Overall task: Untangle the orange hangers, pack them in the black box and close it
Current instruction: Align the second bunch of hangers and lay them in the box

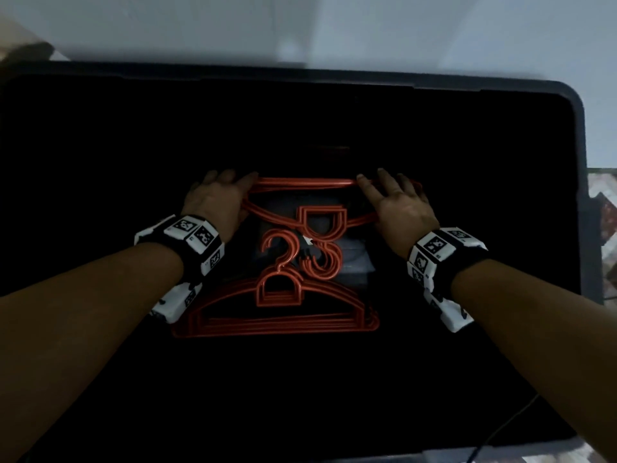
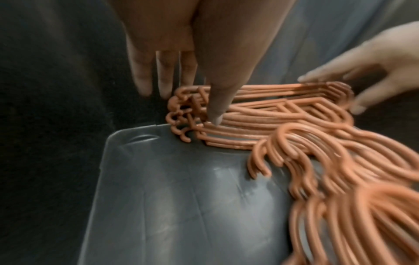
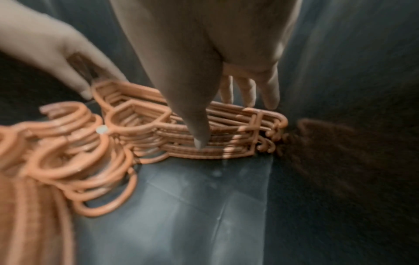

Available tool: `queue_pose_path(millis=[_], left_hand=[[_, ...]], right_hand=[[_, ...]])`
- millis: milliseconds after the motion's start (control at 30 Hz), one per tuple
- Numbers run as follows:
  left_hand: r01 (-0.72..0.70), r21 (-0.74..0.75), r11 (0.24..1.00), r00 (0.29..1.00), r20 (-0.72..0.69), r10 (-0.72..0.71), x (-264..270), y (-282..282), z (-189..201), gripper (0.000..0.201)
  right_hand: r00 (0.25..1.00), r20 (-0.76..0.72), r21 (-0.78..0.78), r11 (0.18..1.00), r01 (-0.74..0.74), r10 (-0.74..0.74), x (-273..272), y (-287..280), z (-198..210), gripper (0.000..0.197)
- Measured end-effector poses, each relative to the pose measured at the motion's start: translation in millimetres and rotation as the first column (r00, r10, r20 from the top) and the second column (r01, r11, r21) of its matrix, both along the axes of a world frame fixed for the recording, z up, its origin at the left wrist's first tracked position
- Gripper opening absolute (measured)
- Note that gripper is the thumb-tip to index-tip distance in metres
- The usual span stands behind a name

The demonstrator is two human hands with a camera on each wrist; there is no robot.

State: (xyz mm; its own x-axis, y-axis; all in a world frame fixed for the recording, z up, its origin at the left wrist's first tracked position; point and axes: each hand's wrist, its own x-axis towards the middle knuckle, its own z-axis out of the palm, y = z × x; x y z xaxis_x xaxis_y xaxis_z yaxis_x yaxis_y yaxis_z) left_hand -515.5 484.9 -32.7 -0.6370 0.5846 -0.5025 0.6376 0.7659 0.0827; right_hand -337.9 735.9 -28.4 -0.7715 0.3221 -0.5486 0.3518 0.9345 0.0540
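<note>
Inside the big black box (image 1: 581,135) lie two stacks of orange hangers. The near stack (image 1: 277,320) rests flat, hooks pointing away. The far stack (image 1: 303,183) faces it, and the hooks (image 1: 300,248) of both meet in the middle. My left hand (image 1: 217,198) is at the far stack's left end, thumb (image 2: 217,100) on top and straight fingers (image 2: 165,75) past the end. At the stack's right end is my right hand (image 1: 397,202), thumb (image 3: 192,111) on the bars and fingers (image 3: 269,95) reaching straight beyond them.
The box floor (image 2: 181,197) shows grey and glossy under the hangers; its walls are dark. Pale floor (image 1: 300,28) lies beyond the far rim. Patterned tiles (image 1: 601,202) show at the right, and a thin cable (image 1: 500,429) runs by the near right corner.
</note>
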Motion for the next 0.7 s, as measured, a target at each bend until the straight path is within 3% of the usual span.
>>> queue_pose_path(millis=[200,500,700], left_hand=[[0.026,0.033,0.999,0.999,0.026,-0.026,3,4,-4,0.063],[-0.019,0.072,0.997,0.999,0.029,0.017,2,7,-3,0.064],[-0.254,0.163,0.953,0.965,0.104,0.239,7,0,3,0.079]], right_hand=[[0.996,0.052,-0.051,0.996,0.074,-0.071,8,3,-3,0.082],[0.998,-0.024,-0.048,0.997,0.058,-0.059,0,7,-1,0.077],[0.974,-0.166,-0.053,0.987,0.150,-0.157,1,-7,21,0.069]])
